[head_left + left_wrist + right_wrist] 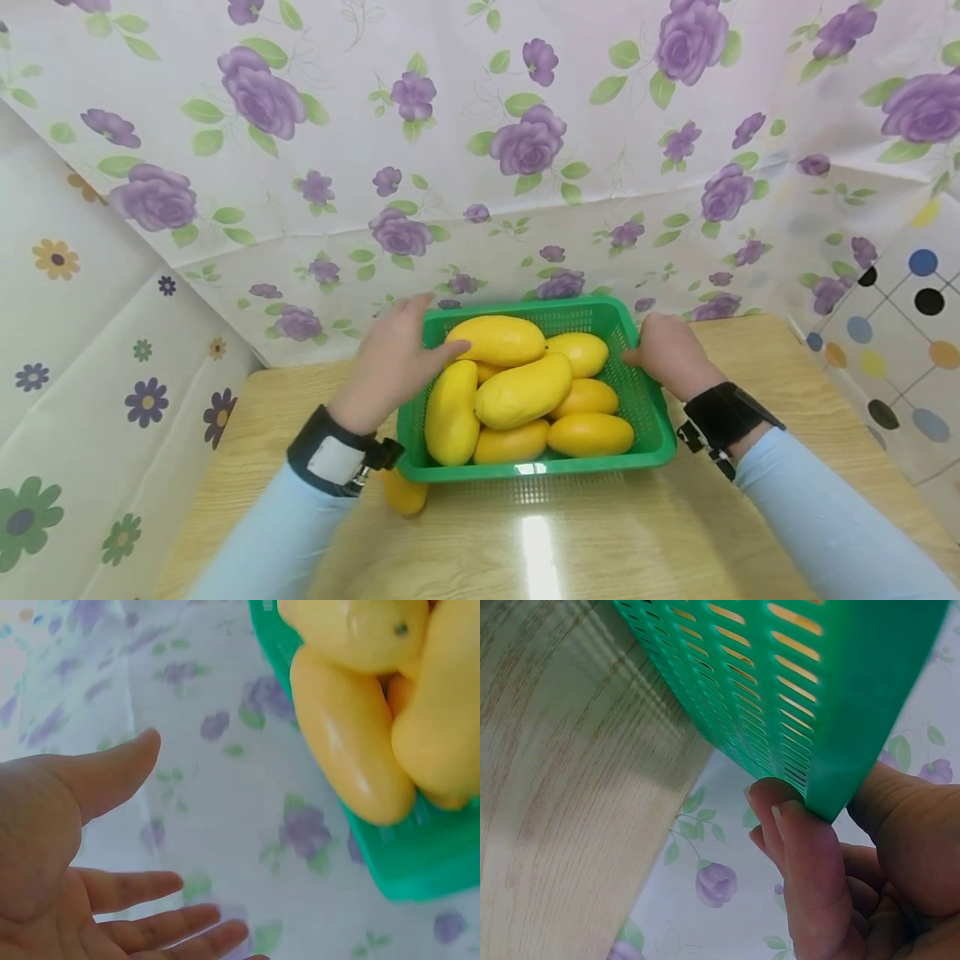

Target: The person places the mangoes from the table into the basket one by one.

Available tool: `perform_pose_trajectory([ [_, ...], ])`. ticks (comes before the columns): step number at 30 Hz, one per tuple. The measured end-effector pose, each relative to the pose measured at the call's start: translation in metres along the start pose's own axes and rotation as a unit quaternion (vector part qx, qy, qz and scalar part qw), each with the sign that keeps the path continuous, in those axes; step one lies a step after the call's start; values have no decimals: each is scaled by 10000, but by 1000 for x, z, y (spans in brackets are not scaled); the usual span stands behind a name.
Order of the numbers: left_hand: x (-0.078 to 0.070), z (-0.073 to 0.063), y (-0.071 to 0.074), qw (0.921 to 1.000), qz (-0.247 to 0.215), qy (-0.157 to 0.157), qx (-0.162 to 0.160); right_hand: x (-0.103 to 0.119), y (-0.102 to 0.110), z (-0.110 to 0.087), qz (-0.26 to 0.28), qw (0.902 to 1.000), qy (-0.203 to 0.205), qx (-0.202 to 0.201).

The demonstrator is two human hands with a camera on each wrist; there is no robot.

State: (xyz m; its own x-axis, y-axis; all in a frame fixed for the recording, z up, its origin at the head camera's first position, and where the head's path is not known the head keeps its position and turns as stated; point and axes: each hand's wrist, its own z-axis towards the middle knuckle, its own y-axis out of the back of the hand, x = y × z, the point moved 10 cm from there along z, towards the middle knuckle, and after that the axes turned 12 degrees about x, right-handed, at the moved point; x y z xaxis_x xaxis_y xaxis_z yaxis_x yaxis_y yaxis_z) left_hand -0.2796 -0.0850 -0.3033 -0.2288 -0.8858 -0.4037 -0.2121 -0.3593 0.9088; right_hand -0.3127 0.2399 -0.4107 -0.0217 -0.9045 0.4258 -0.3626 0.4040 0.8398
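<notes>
A green plastic basket with slotted sides holds several yellow mangoes. At its right end, my right hand grips the rim, thumb on the inner side and fingers curled against the outer wall, as the right wrist view shows. My left hand is by the basket's left end, its thumb overlapping the top left mango in the head view. Fingers spread and slightly bent, the left hand appears apart from the basket in the left wrist view. Another mango lies on the table by the front left corner, partly hidden by the basket.
The basket is over a wooden table, near its back edge. Behind the table hangs a white sheet printed with purple roses. Patterned coverings flank both sides, flowers on the left sheet and coloured dots on the right one.
</notes>
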Motion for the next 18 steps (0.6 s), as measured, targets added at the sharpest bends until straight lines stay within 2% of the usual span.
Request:
perform_pose_trajectory([
  [3, 23, -11, 10, 9994, -281, 151, -139, -1, 0, 0, -5, 10000, 0, -9],
  [7, 56, -27, 6, 9963, -768, 382, -92, -3, -1, 2, -50, 10000, -11, -12],
  [14, 112, -52, -30, 9899, -1183, 709, 323, -3, -1, 4, -112, 9999, -31, -21],
  [18, 133, -63, -59, 9865, -1315, 760, 618, -3, -1, 3, -89, 10000, -27, -14],
])
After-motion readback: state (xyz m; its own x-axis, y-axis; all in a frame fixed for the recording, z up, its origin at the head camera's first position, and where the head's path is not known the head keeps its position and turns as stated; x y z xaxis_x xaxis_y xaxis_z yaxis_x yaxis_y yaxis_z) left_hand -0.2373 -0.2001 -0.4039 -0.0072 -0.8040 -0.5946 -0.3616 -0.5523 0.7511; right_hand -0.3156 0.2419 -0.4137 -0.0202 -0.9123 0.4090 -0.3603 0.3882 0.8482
